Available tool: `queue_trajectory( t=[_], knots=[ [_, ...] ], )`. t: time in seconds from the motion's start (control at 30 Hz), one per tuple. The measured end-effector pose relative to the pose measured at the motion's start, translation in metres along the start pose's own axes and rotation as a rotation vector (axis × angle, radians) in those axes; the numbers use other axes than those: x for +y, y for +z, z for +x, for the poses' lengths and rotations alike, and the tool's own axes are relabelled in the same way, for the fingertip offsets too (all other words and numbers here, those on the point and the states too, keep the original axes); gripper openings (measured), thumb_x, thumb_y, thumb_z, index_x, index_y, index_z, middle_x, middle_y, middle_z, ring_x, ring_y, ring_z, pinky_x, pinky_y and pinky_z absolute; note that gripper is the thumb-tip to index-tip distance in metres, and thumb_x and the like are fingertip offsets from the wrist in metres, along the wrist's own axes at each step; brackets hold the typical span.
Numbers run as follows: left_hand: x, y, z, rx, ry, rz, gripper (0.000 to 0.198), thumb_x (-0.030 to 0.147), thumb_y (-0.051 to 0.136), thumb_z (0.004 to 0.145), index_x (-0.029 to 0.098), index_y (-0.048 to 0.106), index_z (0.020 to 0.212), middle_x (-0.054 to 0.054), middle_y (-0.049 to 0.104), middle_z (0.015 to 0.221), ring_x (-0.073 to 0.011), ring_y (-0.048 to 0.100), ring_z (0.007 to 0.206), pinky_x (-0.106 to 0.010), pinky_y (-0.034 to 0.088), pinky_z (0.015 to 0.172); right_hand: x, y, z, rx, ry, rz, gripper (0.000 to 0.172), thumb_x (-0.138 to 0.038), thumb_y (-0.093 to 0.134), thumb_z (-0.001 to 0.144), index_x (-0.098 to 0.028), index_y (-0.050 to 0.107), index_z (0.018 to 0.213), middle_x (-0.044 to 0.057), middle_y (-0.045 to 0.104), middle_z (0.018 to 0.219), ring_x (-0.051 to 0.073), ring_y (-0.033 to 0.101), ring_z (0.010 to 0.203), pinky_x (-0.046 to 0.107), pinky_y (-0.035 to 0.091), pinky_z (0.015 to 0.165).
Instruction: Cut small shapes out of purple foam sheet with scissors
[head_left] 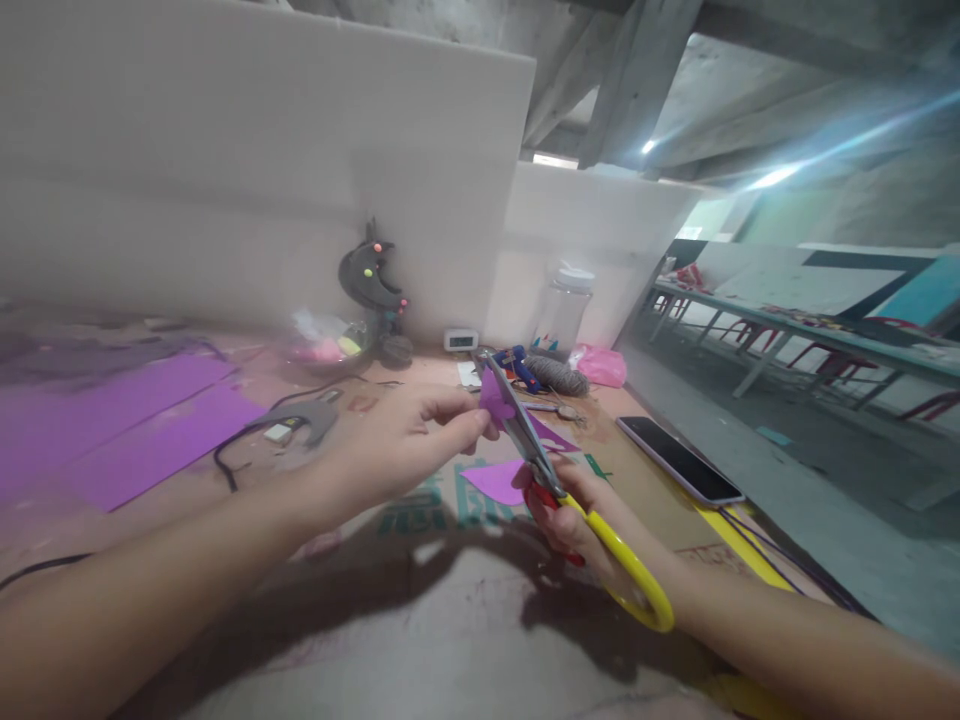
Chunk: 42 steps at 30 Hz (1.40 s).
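Observation:
My left hand (427, 440) pinches a small piece of purple paper (495, 398) between thumb and fingers, above the cardboard-covered table. In my right hand (577, 500) is a pair of scissors (532, 440) with yellow and red handles. Its blades point up and away, lying against the right side of the held paper; whether they are cutting I cannot tell. Below the hands, a purple offcut (495, 482) rests on the cardboard, and part of another purple scrap (556, 440) shows behind the blades.
Larger purple sheets (165, 440) lie at the left. A dark crescent ornament (367, 275), a clear bowl (330, 345), a small digital clock (460, 340), grey yarn (559, 376) and a bottle (566, 305) stand along the white partition. A phone (679, 460) lies near the right edge.

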<state>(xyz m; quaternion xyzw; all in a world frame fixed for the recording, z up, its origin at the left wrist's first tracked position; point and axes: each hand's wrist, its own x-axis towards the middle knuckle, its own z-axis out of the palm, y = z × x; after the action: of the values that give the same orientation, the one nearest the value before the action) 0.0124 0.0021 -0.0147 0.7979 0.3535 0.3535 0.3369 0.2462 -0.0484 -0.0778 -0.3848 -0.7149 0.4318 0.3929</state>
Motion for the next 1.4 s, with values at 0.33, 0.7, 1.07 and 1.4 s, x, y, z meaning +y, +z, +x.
queue_trajectory(
  t=[0.33,0.7,1.07,1.4],
  knots=[
    [0.001,-0.005,-0.001,0.054,0.026,0.110,0.031,0.038,0.052,0.094,0.019,0.071,0.077,0.001,0.068,0.073,-0.0149,0.059,0.071,-0.026,0.040,0.063,0.006,-0.001,0.001,-0.015,-0.003,0.127,0.057,-0.070,0.066,0.084,-0.018,0.058,0.107,-0.005,0.044,0.072,0.008,0.030,0.052,0.022,0.026,0.044],
    [0.001,-0.007,0.000,0.042,0.057,0.127,0.032,0.037,0.049,0.096,0.018,0.072,0.082,0.001,0.065,0.073,-0.0150,0.058,0.072,-0.026,0.040,0.064,0.003,-0.002,-0.001,-0.024,0.038,0.097,0.061,-0.072,0.064,0.083,-0.018,0.058,0.111,-0.004,0.043,0.072,0.008,0.030,0.053,0.022,0.026,0.044],
    [-0.002,-0.012,0.004,0.096,0.094,0.164,0.032,0.036,0.050,0.094,0.018,0.067,0.072,0.000,0.064,0.071,-0.0158,0.058,0.072,-0.026,0.040,0.065,0.001,-0.001,0.000,-0.021,0.055,0.109,0.058,-0.074,0.067,0.080,-0.019,0.057,0.100,-0.006,0.042,0.069,0.008,0.028,0.051,0.022,0.024,0.043],
    [-0.003,-0.015,0.004,0.100,0.105,0.180,0.033,0.035,0.050,0.094,0.018,0.063,0.070,0.001,0.062,0.073,-0.0148,0.058,0.072,-0.025,0.040,0.066,0.002,-0.001,0.000,-0.020,0.065,0.113,0.057,-0.072,0.067,0.081,-0.019,0.057,0.100,-0.006,0.041,0.069,0.008,0.029,0.051,0.022,0.025,0.044]
  ],
)
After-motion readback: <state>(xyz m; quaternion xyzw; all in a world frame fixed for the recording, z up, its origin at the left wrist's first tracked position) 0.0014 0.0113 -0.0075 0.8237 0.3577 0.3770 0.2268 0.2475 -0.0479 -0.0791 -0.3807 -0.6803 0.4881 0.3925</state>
